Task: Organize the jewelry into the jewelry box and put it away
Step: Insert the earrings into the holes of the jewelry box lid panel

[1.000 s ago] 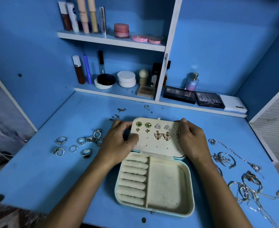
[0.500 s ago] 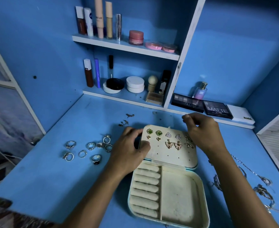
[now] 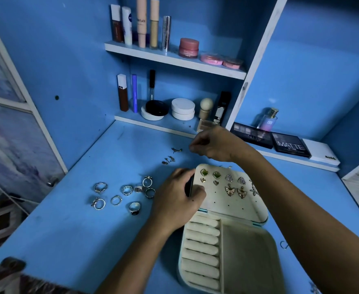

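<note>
Cosmetics line the shelves [image 3: 174,61]; eyeshadow palettes [image 3: 291,145] lie right.

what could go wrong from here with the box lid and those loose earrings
1. The left hand grips the edge of the propped lid; if it slips, the lid may drop and shake the earrings pinned to it.
2. The right hand reaches over the lid toward the small loose earrings behind the box; its forearm could brush the lid.
3. The rings lie scattered beside the left forearm, which could sweep them.
</note>
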### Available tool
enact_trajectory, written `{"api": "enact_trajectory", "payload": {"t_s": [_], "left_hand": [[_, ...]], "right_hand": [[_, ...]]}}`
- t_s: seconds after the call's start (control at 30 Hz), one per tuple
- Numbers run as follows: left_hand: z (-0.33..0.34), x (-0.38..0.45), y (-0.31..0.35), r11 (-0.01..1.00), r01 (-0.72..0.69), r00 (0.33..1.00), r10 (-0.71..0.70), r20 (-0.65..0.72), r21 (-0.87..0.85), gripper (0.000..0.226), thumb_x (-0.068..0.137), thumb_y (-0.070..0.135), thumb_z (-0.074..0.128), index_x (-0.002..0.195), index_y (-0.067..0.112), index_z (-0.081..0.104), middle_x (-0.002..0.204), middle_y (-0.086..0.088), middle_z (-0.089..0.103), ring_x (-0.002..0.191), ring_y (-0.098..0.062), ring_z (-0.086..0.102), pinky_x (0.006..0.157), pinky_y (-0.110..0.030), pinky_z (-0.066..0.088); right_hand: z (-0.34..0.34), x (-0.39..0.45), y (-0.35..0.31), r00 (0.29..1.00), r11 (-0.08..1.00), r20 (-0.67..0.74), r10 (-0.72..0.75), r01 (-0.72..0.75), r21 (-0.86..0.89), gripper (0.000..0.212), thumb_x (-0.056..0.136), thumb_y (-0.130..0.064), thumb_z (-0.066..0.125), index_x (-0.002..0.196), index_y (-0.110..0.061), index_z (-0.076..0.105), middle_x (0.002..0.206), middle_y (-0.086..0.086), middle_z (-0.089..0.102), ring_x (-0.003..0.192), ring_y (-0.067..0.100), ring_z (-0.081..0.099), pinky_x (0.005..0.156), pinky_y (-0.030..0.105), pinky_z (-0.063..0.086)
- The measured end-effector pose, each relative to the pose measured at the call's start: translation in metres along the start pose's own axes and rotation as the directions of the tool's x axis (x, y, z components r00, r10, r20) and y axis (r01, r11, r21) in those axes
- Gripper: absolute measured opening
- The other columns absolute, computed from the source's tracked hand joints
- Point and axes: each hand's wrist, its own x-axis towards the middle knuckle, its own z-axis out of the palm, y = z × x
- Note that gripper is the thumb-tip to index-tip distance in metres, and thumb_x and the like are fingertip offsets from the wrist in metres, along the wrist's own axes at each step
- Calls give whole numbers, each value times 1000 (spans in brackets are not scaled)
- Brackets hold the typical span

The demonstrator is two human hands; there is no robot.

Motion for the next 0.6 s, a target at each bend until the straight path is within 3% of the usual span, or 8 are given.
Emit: {"api": "enact_trajectory", "payload": {"t_s": [0.1, 0.2, 0.27, 0.47, 0.6], "left_hand": [[0, 0, -1, 1000, 5, 1000, -5, -1, 0, 45, 79, 41, 52, 121, 32, 62, 114, 16, 58, 106, -6, 56, 92, -33, 48], [1, 0, -1, 1000, 2, 1000, -2, 1, 7, 47, 79, 43, 51, 123, 31, 62, 114, 16, 58, 106, -6, 56, 91, -34, 49], [1, 0, -1, 1000, 6, 1000, -6, 0, 15, 48, 78, 44, 50, 122, 31, 62, 114, 16, 58, 105, -6, 56, 91, -34, 49], [1, 1, -1, 1000, 4, 1000, -4, -9, 22, 46, 77, 42, 50, 120, 30, 63, 112, 15, 59, 103, -8, 57, 90, -34, 49], [1, 1, 0, 1000, 3, 1000, -2, -9, 23, 45, 78, 41, 51, 120, 30, 62, 112, 15, 58, 102, -8, 57, 89, -34, 49]], "right_hand": [[8, 13, -2, 995, 999, 101, 6, -2, -35, 10, 87, -23, 75, 95, -18, 79, 86, -16, 72, 73, -10, 63, 61, 2, 43], [17, 22, -3, 991, 998, 134, 6, 3, -65, 9, 86, -23, 76, 94, -20, 80, 95, -10, 75, 93, 5, 67, 83, 20, 54], [20, 25, -4, 992, 998, 129, -3, 11, -61, 10, 86, -23, 76, 94, -20, 80, 96, -9, 76, 95, 7, 68, 90, 27, 54], [21, 33, 2, 992, 997, 98, 74, -76, 23, 18, 85, -21, 79, 100, -18, 70, 94, 7, 72, 83, 22, 72, 78, 39, 62], [22, 35, 5, 989, 995, 117, 93, -97, 26, 26, 86, -17, 77, 111, -15, 70, 93, 11, 73, 77, 22, 72, 75, 35, 62]]}}
